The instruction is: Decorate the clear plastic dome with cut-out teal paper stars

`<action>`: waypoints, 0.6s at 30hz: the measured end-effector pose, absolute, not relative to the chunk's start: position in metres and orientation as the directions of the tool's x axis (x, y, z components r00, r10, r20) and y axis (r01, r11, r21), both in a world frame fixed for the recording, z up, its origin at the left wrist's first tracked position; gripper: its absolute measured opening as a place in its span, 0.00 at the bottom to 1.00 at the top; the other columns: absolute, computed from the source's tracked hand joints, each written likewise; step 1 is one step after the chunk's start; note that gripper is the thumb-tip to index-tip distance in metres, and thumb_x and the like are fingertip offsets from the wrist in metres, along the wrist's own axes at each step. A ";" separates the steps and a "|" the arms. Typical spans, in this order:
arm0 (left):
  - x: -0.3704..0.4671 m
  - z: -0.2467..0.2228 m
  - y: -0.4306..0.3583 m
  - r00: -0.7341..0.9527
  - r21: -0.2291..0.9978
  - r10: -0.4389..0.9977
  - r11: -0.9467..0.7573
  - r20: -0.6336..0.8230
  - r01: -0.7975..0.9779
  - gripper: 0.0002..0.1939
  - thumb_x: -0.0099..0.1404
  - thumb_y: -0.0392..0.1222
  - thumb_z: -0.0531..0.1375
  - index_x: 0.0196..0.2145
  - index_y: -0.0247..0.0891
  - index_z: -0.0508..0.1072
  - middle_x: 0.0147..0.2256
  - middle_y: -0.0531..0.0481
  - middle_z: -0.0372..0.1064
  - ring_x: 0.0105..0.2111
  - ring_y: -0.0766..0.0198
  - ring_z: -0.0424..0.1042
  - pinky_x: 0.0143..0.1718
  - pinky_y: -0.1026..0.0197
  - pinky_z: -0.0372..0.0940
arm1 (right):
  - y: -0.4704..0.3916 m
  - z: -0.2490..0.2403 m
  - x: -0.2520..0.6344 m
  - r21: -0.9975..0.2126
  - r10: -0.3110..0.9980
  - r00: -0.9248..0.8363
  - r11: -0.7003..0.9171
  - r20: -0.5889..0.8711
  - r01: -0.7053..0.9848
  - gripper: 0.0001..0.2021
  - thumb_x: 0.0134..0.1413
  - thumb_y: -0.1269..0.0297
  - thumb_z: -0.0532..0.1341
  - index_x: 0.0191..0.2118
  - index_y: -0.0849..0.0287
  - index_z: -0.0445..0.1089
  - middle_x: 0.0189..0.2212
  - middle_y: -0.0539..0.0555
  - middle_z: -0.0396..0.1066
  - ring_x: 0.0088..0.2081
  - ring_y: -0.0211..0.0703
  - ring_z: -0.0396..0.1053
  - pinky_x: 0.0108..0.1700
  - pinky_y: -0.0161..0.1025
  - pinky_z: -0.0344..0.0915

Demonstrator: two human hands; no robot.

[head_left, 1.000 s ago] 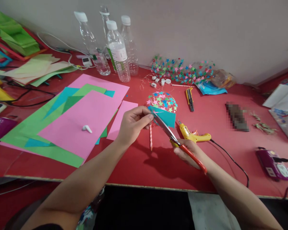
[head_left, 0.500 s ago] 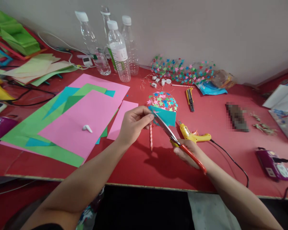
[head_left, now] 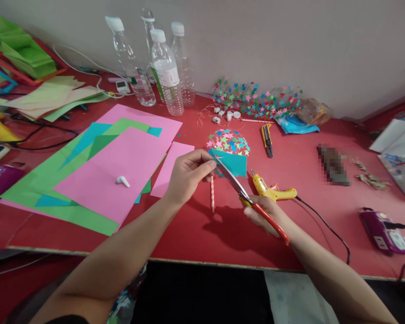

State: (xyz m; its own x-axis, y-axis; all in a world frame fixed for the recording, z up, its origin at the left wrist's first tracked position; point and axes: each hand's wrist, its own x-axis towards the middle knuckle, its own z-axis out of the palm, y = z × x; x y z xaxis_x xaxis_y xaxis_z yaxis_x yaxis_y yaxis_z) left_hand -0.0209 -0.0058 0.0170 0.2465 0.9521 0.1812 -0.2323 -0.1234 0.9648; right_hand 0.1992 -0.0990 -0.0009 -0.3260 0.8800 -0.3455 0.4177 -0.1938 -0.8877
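At frame ctr we pinch a teal craft sheet, mostly uncut, in our L hand & grip red-handled scissors in our R hand, blades over it (cut depth unclear), w/ many star cutouts done just above.

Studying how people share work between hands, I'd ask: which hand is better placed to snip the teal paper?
The right hand, I'd judge: it holds the scissors, blades angled toward the paper's left end. The left hand pinches the teal paper there, so it seems better suited to steadying.
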 end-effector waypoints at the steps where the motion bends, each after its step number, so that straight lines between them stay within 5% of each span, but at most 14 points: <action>1: -0.021 0.018 -0.006 0.247 0.966 0.950 -0.134 0.189 -0.222 0.06 0.58 0.37 0.63 0.24 0.37 0.72 0.19 0.54 0.66 0.18 0.71 0.65 0.20 0.67 0.62 | -0.099 -0.001 0.199 -0.890 0.877 -0.333 -0.193 -0.345 0.414 0.30 0.48 0.30 0.59 0.25 0.54 0.53 0.16 0.42 0.49 0.18 0.30 0.47 0.19 0.33 0.44; 18: -0.016 0.014 -0.011 0.164 0.942 0.936 -0.284 0.313 -0.179 0.04 0.59 0.35 0.63 0.26 0.40 0.73 0.27 0.53 0.64 0.28 0.67 0.65 0.32 0.63 0.63 | -0.103 0.001 0.200 -0.919 0.861 -0.412 -0.141 -0.297 0.368 0.29 0.55 0.30 0.52 0.26 0.55 0.54 0.16 0.43 0.51 0.18 0.31 0.48 0.19 0.33 0.47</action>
State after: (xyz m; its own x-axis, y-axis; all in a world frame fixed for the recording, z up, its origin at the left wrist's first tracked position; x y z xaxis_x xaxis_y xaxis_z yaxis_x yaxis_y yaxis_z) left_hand -0.0164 -0.0110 0.0139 0.1643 0.9355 0.3128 -0.1787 -0.2836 0.9421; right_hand 0.2000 -0.1032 0.0006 -0.4124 0.8613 -0.2968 0.3678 -0.1407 -0.9192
